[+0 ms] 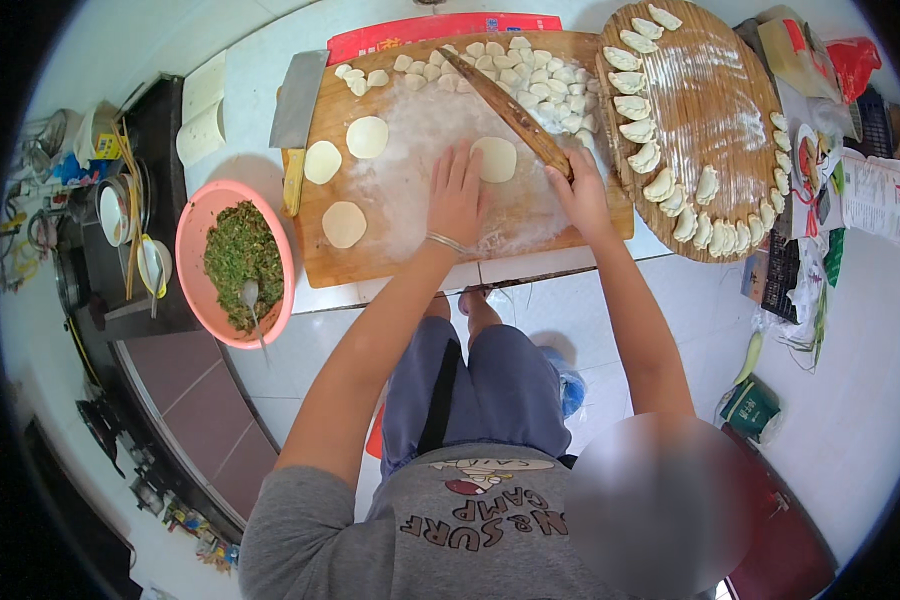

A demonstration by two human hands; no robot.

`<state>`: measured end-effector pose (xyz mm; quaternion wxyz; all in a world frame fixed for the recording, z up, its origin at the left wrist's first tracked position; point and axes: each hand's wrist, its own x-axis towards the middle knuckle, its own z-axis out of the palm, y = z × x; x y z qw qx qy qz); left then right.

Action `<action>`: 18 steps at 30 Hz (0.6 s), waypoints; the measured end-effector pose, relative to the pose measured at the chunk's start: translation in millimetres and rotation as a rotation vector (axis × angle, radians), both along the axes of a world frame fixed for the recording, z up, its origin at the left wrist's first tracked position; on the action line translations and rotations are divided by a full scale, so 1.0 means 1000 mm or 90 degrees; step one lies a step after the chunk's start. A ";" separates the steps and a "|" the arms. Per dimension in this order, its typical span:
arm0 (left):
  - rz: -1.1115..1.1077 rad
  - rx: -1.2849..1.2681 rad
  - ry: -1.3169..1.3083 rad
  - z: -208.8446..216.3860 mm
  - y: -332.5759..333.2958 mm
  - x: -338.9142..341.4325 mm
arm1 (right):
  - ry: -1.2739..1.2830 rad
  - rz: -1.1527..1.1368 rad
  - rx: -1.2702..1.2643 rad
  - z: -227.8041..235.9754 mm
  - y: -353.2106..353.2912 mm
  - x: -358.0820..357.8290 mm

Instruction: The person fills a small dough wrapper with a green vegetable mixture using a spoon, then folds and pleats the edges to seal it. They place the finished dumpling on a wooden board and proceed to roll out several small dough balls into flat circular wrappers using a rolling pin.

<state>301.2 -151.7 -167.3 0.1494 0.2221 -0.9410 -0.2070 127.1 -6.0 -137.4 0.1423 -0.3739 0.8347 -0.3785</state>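
Observation:
My right hand (582, 190) is closed around the near end of a wooden rolling pin (500, 108). The pin slants away to the far left, over small dough pieces (553, 85) at the back of the floured wooden board (410, 250). My left hand (456, 197) lies with fingers stretched out at the left edge of a round dough wrapper (496, 160); whether it presses on the wrapper I cannot tell. Three more flat rounds, a far wrapper (367, 137), a left wrapper (322, 162) and a near wrapper (344, 225), rest on the board's left part.
A cleaver (297, 105) lies along the board's left edge. Left of it stands a pink bowl (186, 235) of green filling with a spoon (251, 296). At the right, a round wooden board (710, 90) carries several folded dumplings (632, 107). Bags and packages crowd the far right.

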 end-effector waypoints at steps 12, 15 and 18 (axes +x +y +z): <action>-0.064 -0.044 -0.264 0.000 -0.024 -0.028 | -0.073 -0.118 -0.118 0.007 0.022 0.013; 0.087 -0.123 -0.130 -0.006 -0.054 -0.034 | -0.043 -0.106 -0.087 0.008 0.030 0.014; 0.032 -0.129 0.011 -0.001 -0.068 -0.061 | -0.043 -0.122 -0.089 0.007 0.035 0.021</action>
